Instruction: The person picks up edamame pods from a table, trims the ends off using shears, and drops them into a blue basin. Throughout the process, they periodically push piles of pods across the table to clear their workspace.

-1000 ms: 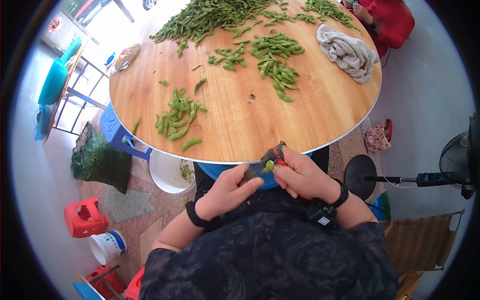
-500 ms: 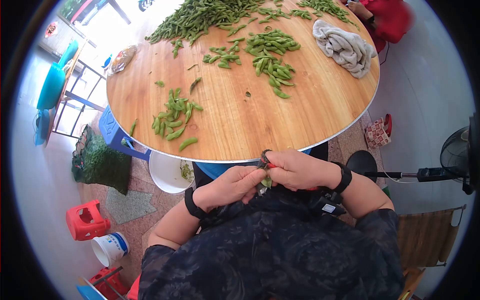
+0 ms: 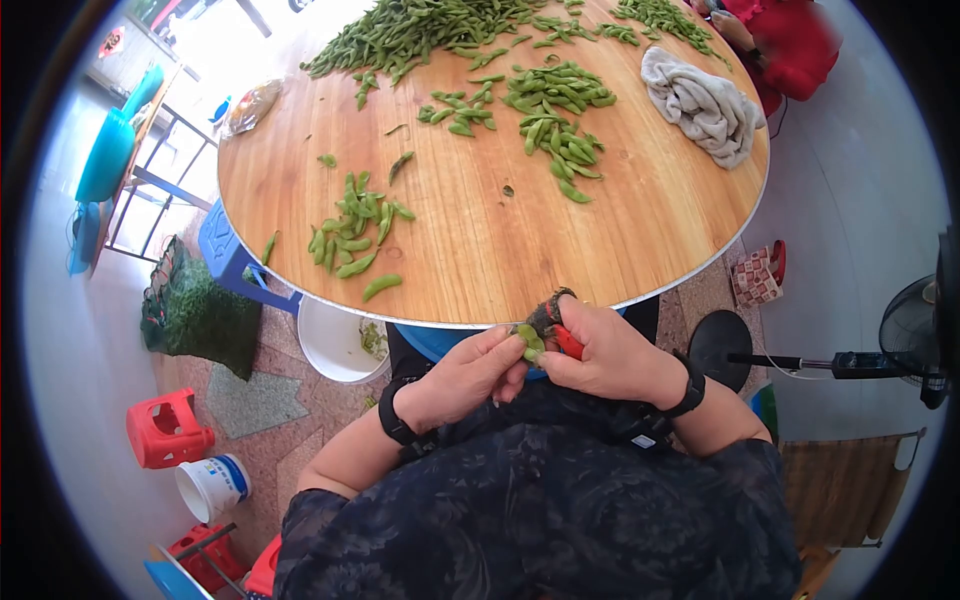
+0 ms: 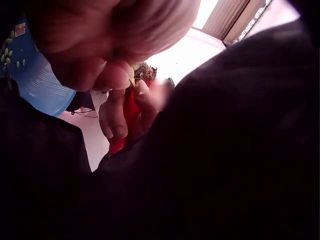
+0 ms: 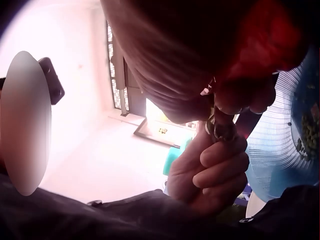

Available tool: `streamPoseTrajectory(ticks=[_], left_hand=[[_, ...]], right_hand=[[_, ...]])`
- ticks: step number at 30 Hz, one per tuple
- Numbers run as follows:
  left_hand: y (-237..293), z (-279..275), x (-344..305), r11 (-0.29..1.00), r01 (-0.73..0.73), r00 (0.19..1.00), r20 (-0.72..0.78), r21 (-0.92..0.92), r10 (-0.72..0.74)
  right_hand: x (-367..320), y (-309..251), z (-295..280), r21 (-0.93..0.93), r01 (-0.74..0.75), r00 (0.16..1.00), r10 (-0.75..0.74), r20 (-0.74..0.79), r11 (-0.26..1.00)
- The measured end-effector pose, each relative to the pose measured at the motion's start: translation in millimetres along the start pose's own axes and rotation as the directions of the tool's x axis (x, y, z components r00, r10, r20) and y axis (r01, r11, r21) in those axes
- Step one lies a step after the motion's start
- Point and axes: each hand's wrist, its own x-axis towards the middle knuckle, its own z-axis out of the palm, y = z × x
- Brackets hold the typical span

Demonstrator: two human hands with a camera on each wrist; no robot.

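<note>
Before the body, the left hand [image 3: 460, 380] pinches a green pod [image 3: 530, 343] between thumb and fingers. The right hand [image 3: 620, 360] grips a red object [image 3: 568, 342], its thumb at the pod's other side. A dark, rough-looking piece [image 3: 548, 312] lies around or beside the right hand's forefinger. In the left wrist view, the red object [image 4: 131, 107] runs along the right hand's curled fingers [image 4: 115, 117]. The right wrist view has the left hand [image 5: 212, 175] with curled fingers below the dim pod [image 5: 220, 127]. The red object's ends are hidden.
Green pods [image 3: 415, 40] lie in heaps on the round wooden table [image 3: 450, 220], beside a crumpled cloth [image 3: 700, 105]. Under the table edge is a blue basket [image 3: 425, 341] holding green pieces; a white bucket [image 3: 340, 345] stands left. A fan [image 3: 915, 320] is at right.
The left hand came in from the left and met the pod at the right hand. Since half a second ago the hands have parted slightly, and the pod shows higher between them.
</note>
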Motion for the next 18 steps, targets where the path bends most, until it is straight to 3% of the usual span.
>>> streamPoseTrajectory(ticks=[2, 5, 11, 13, 16, 18], left_hand=[[-2, 0, 0, 0.999, 0.000, 1.000, 0.001, -0.040, 0.000], [0, 3, -1, 1.000, -0.001, 1.000, -0.003, -0.031, 0.001], [5, 8, -1, 0.997, -0.064, 0.997, 0.040, 0.038, 0.062], [7, 8, -2, 0.996, -0.075, 0.996, 0.051, 0.056, 0.072], [6, 9, -1, 0.999, -0.048, 0.999, 0.019, -0.026, 0.048], [0, 7, 1, 0.986, -0.100, 0.993, 0.041, -0.132, 0.106]], right_hand=[[-2, -2, 1, 0.015, -0.044, 0.999, 0.044, 0.001, 0.999], [-4, 0, 9, -0.019, 0.061, 0.993, -0.062, -0.097, 0.998], [-8, -9, 20, -0.225, 0.145, 0.968, -0.185, -0.170, 0.964], [-10, -11, 26, -0.343, 0.221, 0.938, -0.295, -0.180, 0.913], [-10, -25, 28, -0.441, 0.279, 0.920, -0.369, -0.132, 0.853], [-9, -22, 33, -0.473, 0.320, 0.906, -0.411, -0.100, 0.821]])
